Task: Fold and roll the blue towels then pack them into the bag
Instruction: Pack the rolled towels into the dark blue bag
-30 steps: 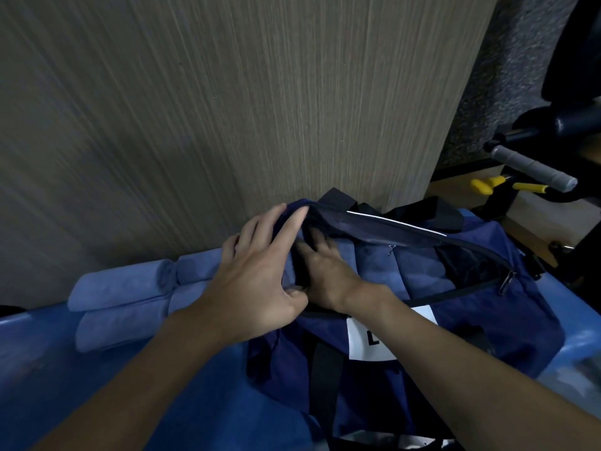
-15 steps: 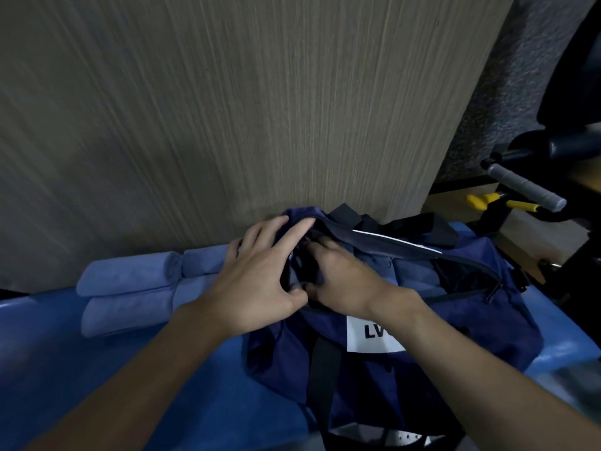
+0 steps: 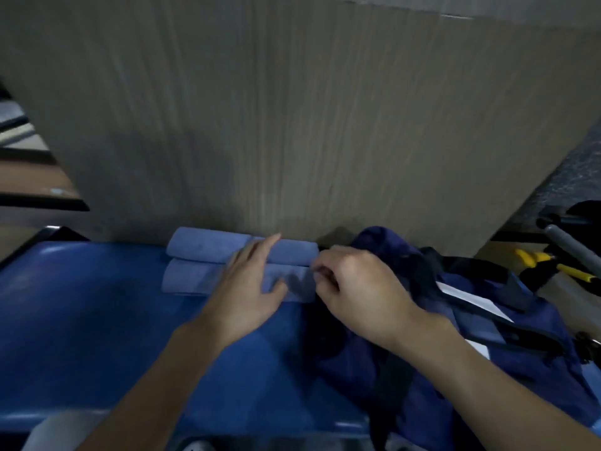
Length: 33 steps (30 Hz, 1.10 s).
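Two rolled light-blue towels lie side by side against the wall, the far roll [image 3: 201, 244] and the near roll [image 3: 188, 276]. My left hand [image 3: 247, 288] rests across both rolls with its fingers straight and the thumb at the near roll's front. My right hand [image 3: 357, 288] is curled at the near roll's right end and appears to pinch it. The dark navy bag [image 3: 471, 385] lies open to the right, under my right forearm. Lighter blue towel cloth [image 3: 471, 323] shows inside its mouth.
Everything sits on a blue table [image 3: 97, 320] backed by a tall wood-grain panel [image 3: 292, 125]. A yellow-handled tool [image 3: 569, 271] and a grey bar [image 3: 566, 242] stand beyond the bag at far right. A pale object pokes in at the table's front edge.
Both hands have left the bag's opening and moved left to the two rolled towels. The view has swung left, so the bag now sits at the right.
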{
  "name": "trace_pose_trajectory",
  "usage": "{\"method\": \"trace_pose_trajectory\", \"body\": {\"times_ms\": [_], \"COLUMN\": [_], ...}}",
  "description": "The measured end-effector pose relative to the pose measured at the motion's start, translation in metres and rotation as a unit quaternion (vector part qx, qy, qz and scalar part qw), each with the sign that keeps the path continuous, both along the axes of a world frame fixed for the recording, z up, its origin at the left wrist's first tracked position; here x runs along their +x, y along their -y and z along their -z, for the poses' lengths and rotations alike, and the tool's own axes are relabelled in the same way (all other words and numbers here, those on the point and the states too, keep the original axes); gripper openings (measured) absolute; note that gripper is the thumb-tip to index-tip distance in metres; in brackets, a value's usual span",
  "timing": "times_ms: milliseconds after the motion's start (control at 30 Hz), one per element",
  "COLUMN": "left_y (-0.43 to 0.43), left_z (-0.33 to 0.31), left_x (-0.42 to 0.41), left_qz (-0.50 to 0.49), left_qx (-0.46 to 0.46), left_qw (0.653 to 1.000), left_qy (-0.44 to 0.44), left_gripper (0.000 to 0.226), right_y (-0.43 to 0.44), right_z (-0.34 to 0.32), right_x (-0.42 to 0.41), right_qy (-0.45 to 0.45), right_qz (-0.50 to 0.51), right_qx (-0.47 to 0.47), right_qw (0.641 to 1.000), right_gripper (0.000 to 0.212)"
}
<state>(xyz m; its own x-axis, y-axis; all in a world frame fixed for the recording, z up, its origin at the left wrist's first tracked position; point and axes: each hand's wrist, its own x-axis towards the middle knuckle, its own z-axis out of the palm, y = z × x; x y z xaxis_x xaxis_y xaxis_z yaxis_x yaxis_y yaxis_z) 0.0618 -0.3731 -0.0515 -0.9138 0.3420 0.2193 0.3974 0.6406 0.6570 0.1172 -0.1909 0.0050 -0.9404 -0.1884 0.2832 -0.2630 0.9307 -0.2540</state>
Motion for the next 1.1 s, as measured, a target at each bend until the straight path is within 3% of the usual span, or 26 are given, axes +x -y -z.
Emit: {"method": "trace_pose_trajectory", "body": {"times_ms": [200,267,333,400,533,767,900,1100], "left_y": [0.070,0.079,0.082,0.085,0.088,0.091,0.091,0.094], "left_z": [0.034,0.039,0.043,0.046,0.051,0.053,0.049,0.034], "left_x": [-0.035,-0.046,-0.057,-0.066,-0.075,-0.076,-0.072,-0.064], "left_qz": [-0.131,-0.146,-0.139,-0.126,-0.121,-0.120,-0.124,-0.101], "left_qx": [-0.051,-0.060,-0.072,-0.085,-0.099,-0.127,-0.123,-0.057], "left_qw": [0.990,0.987,0.987,0.988,0.988,0.985,0.984,0.990], "left_qy": [-0.026,-0.035,-0.032,-0.038,-0.008,-0.005,-0.012,-0.086], "left_gripper": [0.066,0.065,0.064,0.063,0.057,0.050,0.054,0.068], "right_y": [0.068,0.082,0.093,0.100,0.105,0.103,0.106,0.102], "right_z": [0.022,0.029,0.036,0.043,0.068,0.092,0.086,0.065], "right_x": [-0.068,-0.089,-0.108,-0.128,-0.161,-0.181,-0.177,-0.146], "right_qy": [0.130,0.160,0.178,0.203,0.220,0.251,0.231,0.158], "right_qz": [-0.026,-0.014,0.007,0.048,0.084,0.106,0.084,-0.007], "right_qx": [-0.101,-0.133,-0.153,-0.186,-0.221,-0.136,-0.104,-0.234], "right_qw": [0.986,0.978,0.972,0.960,0.946,0.953,0.964,0.959], "right_gripper": [0.013,0.017,0.005,0.033,0.057,0.091,0.073,0.040]}}
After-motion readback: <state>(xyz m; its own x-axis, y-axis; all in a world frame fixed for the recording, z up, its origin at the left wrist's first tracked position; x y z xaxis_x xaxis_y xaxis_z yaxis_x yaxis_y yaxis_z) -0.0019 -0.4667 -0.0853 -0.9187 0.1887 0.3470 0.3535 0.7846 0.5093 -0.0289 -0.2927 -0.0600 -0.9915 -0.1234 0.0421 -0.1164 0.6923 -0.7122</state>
